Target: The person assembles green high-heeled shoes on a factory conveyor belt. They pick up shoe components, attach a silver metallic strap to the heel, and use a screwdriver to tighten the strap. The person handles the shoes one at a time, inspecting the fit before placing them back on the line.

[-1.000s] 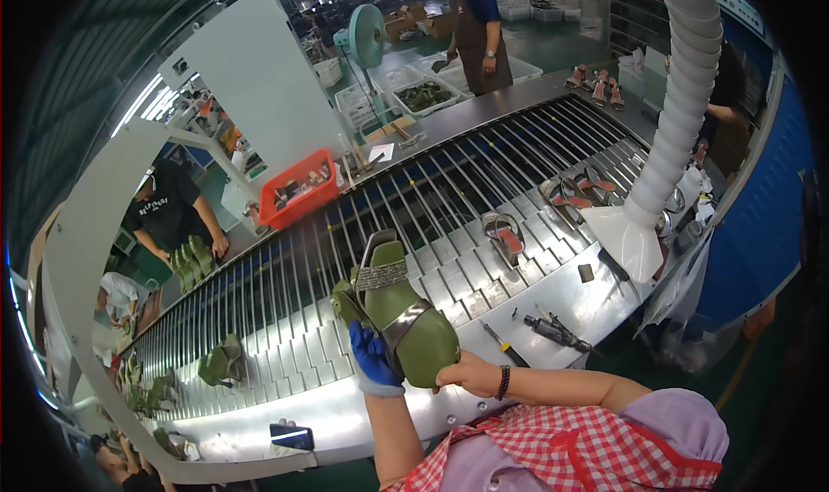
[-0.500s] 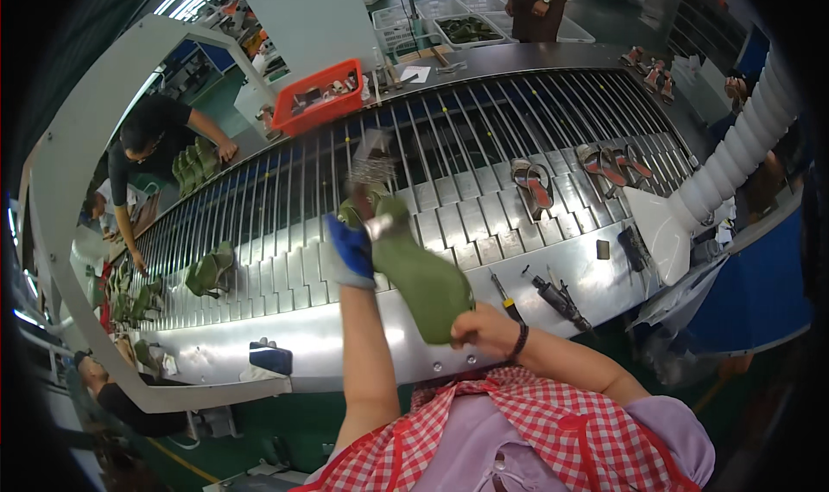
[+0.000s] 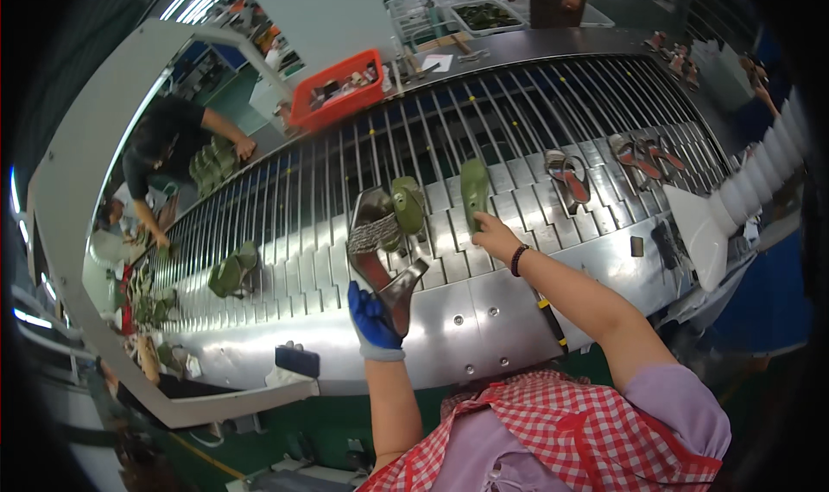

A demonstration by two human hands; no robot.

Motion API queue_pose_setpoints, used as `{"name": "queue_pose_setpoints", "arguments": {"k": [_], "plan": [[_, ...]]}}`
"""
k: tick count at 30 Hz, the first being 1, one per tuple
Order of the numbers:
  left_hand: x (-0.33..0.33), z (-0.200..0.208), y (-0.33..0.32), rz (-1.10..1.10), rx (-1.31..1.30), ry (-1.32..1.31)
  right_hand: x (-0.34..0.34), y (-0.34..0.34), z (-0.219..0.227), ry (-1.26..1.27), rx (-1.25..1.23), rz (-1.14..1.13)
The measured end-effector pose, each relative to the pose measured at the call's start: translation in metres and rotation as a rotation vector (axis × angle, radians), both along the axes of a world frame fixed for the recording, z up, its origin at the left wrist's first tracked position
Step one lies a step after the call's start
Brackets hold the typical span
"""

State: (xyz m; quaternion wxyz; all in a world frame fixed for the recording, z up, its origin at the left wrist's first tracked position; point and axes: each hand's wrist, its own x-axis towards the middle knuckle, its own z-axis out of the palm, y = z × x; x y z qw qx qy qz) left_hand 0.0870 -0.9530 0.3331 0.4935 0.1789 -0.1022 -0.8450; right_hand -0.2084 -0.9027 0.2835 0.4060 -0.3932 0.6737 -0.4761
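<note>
My left hand [image 3: 373,323], in a blue and grey glove, is closed around a heeled sandal [image 3: 371,254] with a woven silvery strap, tilted above the near side of the slatted conveyor. Bare and wearing a dark bracelet, my right hand [image 3: 497,238] has its fingers closed at the near end of a green shoe last [image 3: 473,190] over the conveyor. Between the two hands is another green shoe last [image 3: 408,205], close beside the sandal.
Several finished sandals [image 3: 567,181] stand on the conveyor [image 3: 449,254] to the right. Green lasts [image 3: 231,272] stand on it at left, where another person [image 3: 160,151] works. An orange basket [image 3: 338,90] sits beyond. A white hose [image 3: 747,181] hangs at right; a screwdriver [image 3: 553,319] lies near my right forearm.
The green last and the sandal, together before, are now apart. My right hand has moved forward with the last onto the conveyor area, while my left hand keeps the sandal.
</note>
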Motion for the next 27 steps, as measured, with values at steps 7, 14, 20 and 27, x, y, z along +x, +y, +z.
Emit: {"name": "queue_pose_setpoints", "arguments": {"k": [7, 14, 20, 27], "plan": [[-0.075, 0.011, 0.020, -0.179, -0.102, -0.098, 0.086, 0.061, 0.100, -0.788, -0.230, 0.308], [-0.129, 0.045, 0.062, 0.073, -0.677, -0.631, 0.060, 0.093, 0.118, -0.204, -0.357, -0.105], [-0.122, 0.052, 0.076, -0.360, -0.471, -0.108, 0.064, 0.123, 0.176, 0.807, -0.597, -0.013], [-0.135, 0.063, 0.079, -0.465, -0.398, 0.443, 0.068, 0.136, 0.202, 0.952, -0.663, 0.013]]}}
